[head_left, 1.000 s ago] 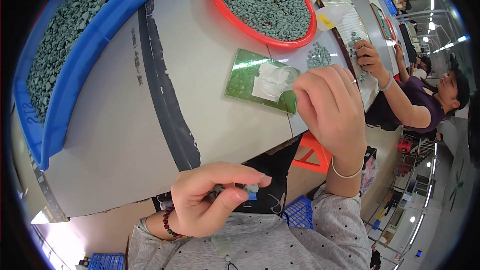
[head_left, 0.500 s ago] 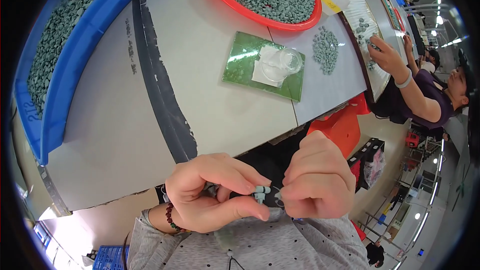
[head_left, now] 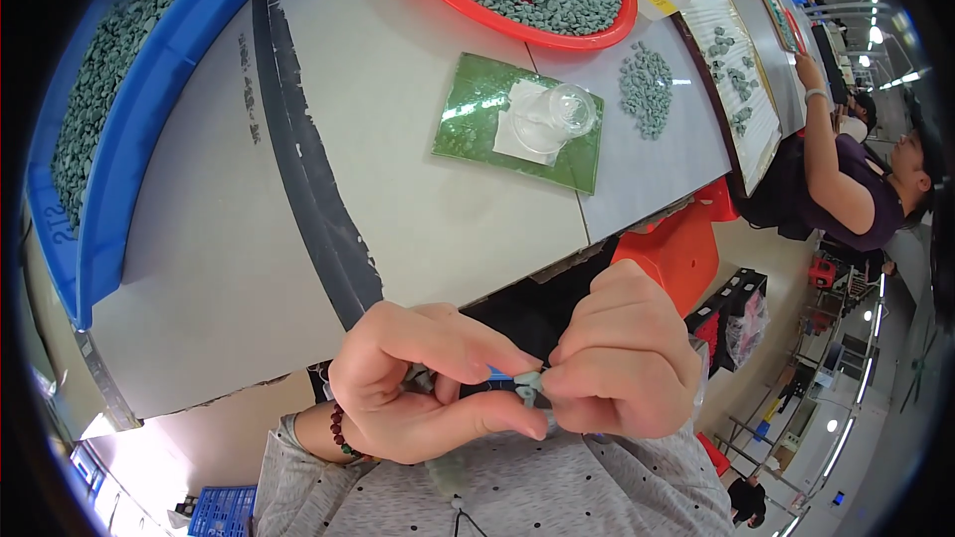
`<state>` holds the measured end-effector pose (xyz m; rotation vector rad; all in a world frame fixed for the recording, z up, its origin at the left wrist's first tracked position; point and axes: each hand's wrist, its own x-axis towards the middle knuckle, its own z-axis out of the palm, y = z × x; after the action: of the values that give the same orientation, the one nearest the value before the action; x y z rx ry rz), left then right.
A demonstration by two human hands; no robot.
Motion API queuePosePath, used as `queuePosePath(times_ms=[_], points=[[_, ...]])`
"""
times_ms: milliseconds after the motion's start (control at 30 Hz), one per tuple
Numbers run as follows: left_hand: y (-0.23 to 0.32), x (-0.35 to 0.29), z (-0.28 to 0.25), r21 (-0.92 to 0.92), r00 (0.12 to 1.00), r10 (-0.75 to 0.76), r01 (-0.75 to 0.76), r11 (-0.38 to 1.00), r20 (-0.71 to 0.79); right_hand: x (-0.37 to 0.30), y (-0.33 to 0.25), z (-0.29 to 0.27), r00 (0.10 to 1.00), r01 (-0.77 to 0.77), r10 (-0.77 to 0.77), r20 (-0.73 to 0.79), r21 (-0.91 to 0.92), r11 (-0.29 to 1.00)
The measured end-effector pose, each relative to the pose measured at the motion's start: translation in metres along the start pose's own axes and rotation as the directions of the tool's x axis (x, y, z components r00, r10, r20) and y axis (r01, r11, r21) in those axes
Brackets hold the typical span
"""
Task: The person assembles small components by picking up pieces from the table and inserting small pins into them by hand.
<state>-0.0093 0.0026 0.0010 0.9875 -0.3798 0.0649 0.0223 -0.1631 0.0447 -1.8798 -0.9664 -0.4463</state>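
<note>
In front of my body, my left hand [head_left: 428,383] pinches a small grey-green piece [head_left: 527,388] between thumb and index finger. It looks like a little moulded part with short stubs; its exact kind I cannot make out. My right hand [head_left: 627,363] is closed, its thumb and fingertips meeting the piece from the right. Whatever those fingertips grip is hidden. Beyond my hands, a green tile [head_left: 468,129] lies on the table, bearing a white paper [head_left: 509,147] and a clear round container [head_left: 571,109].
A red basin [head_left: 517,32] and a blue bin [head_left: 164,104] hold many grey-green pieces. A loose pile of pieces [head_left: 647,94] lies right of the tile. Further right, a co-worker [head_left: 846,174] sits by a white ridged tray [head_left: 731,50]. A red stool [head_left: 671,259] stands below the table's edge.
My right fingertips have come left and now touch the piece, where a small gap showed before. The co-worker's hand has moved away from the ridged tray.
</note>
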Motion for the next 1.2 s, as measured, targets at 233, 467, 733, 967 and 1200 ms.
queuePosePath(times_ms=[233, 467, 733, 967, 1200], points=[[-0.001, -0.003, 0.000, 0.047, 1.000, 0.011, -0.011, 0.999, 0.003, 0.003, 0.006, -0.010, 0.981, 0.107, -0.099, 0.165, -0.038, 0.994], [0.004, -0.002, 0.004, 0.009, 1.000, 0.007, -0.007, 1.000, 0.002, 0.017, 0.005, -0.021, 0.915, 0.250, -0.234, 0.328, -0.006, 0.968], [0.004, -0.002, 0.004, -0.057, 0.999, -0.004, 0.006, 0.998, 0.035, 0.018, 0.007, -0.026, 0.912, 0.233, -0.243, 0.332, 0.068, 0.970], [0.005, 0.005, 0.005, -0.310, 0.989, -0.086, 0.121, 0.943, 0.124, 0.005, 0.013, -0.012, 0.986, 0.095, -0.116, 0.121, 0.165, 0.982], [0.011, 0.002, 0.005, -0.441, 0.938, -0.318, 0.345, 0.828, 0.137, 0.001, 0.010, -0.002, 0.989, 0.147, -0.143, -0.040, 0.123, 0.982]])
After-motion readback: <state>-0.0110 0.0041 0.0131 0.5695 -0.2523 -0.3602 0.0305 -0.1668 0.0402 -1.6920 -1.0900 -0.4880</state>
